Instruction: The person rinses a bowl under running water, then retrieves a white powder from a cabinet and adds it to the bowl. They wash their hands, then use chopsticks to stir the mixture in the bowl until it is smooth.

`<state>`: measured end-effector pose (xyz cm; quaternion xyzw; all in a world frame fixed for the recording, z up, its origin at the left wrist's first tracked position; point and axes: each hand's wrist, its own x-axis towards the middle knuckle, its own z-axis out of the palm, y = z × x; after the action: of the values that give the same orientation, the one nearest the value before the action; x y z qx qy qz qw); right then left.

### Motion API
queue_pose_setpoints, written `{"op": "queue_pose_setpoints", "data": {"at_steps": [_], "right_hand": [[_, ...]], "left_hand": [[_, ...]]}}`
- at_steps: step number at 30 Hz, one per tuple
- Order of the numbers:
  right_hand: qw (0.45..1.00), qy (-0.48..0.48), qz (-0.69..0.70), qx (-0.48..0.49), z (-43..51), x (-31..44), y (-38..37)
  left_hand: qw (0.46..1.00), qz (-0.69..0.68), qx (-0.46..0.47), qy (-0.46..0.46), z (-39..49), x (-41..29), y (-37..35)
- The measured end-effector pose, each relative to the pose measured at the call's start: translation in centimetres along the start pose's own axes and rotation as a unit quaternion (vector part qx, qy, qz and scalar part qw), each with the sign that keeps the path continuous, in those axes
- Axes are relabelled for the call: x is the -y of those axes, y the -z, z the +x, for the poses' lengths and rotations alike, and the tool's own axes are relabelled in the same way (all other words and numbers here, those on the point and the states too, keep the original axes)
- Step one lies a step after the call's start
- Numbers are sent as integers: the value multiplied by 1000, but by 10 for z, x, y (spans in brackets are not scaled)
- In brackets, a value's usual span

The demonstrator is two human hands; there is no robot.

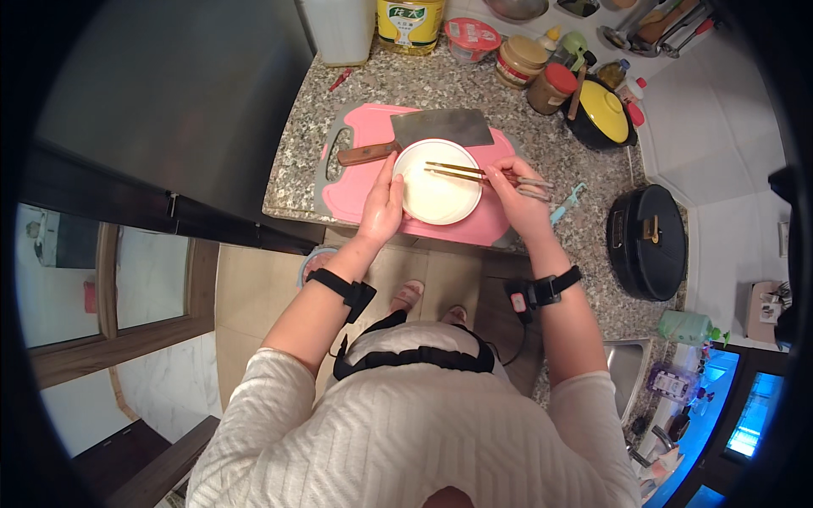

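My left hand (383, 202) holds a white bowl (443, 197) by its left side, above a pink cutting board (362, 190) with a grey edge. The bowl has pale contents; whether liquid or solid I cannot tell. Chopsticks (457, 173) are gripped in my right hand (522, 197), their tips over the inside of the bowl. Behind the bowl, a cleaver (443, 126) with a wooden handle lies flat on the board, its handle pointing left.
Jars, an oil bottle (409, 28) and a black pot with a yellow lid (603, 111) line the back of the granite counter (298, 159). A light-blue peeler-like tool (568, 203) and a black lidded electric cooker (648, 242) are at right, with a sink (625, 374) nearer me.
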<state>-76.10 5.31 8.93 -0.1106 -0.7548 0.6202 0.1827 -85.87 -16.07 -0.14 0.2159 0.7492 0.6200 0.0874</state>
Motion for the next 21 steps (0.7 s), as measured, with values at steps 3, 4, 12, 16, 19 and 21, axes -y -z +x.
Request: {"op": "queue_pose_setpoints", "data": {"at_steps": [3, 4, 12, 16, 19, 21], "right_hand": [[998, 10, -60, -2, 0, -11, -12], [998, 11, -68, -3, -2, -19, -15], [997, 3, -37, 72, -24, -7, -6], [998, 27, -35, -41, -7, -15, -20], [998, 6, -67, 12, -17, -14, -28], [998, 8, -47, 52, -23, -5, -19]], "left_hand": [[1000, -15, -3, -26, 3, 5, 2], [1000, -21, -1, -16, 3, 5, 1], [1000, 22, -13, 0, 2, 3, 0], [999, 28, -23, -13, 5, 7, -2], [999, 40, -25, -14, 5, 10, 0], [999, 40, -27, -12, 4, 10, -1]]}}
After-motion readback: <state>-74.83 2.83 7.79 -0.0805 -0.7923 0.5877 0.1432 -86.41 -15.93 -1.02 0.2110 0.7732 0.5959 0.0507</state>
